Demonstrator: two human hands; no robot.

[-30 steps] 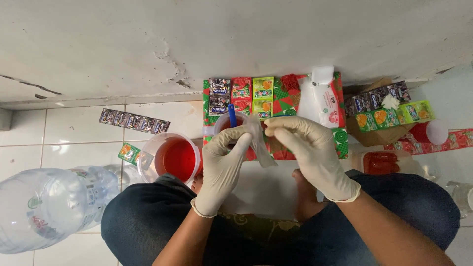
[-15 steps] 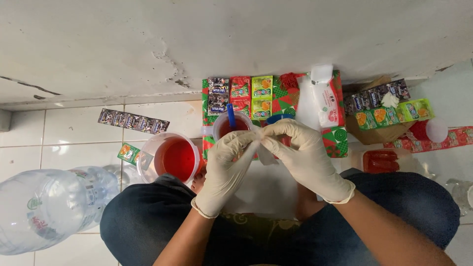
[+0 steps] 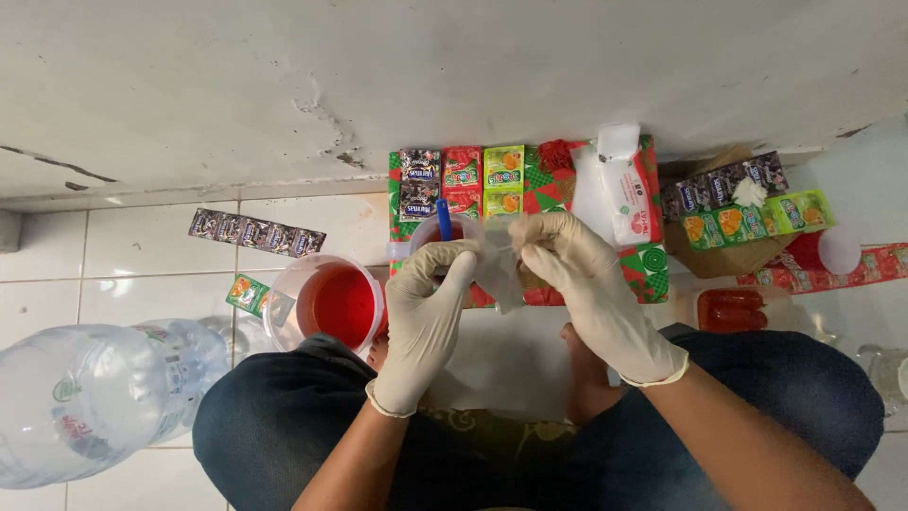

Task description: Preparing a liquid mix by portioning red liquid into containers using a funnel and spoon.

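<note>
Thin, clear plastic, crumpled and soft, hangs between two hands in cream latex gloves: a small plastic bag (image 3: 498, 270) held at the centre of the view, above the person's dark-trousered lap. The left hand (image 3: 427, 317) pinches the bag's edge on its 9 o'clock side, fingers (image 3: 454, 265) curled tight on the film. The right hand (image 3: 579, 284) grips the 3 o'clock side, thumb and forefinger closed on it, other fingers loosely bent. At 11 o'clock from the bag, just behind the left fingers, stands a small clear cup (image 3: 437, 232) with a blue straw-like stick (image 3: 444, 218) upright in it. At 9 o'clock sits a round, translucent plastic jug (image 3: 326, 305) of red liquid on the glossy white tiled floor (image 3: 132, 274). A large clear water bottle (image 3: 90, 397) lies on its side at 8 o'clock. At 12 o'clock, flat colourful drink-powder sachets (image 3: 463, 180) rest on a red and green patterned box (image 3: 648, 270).
</note>
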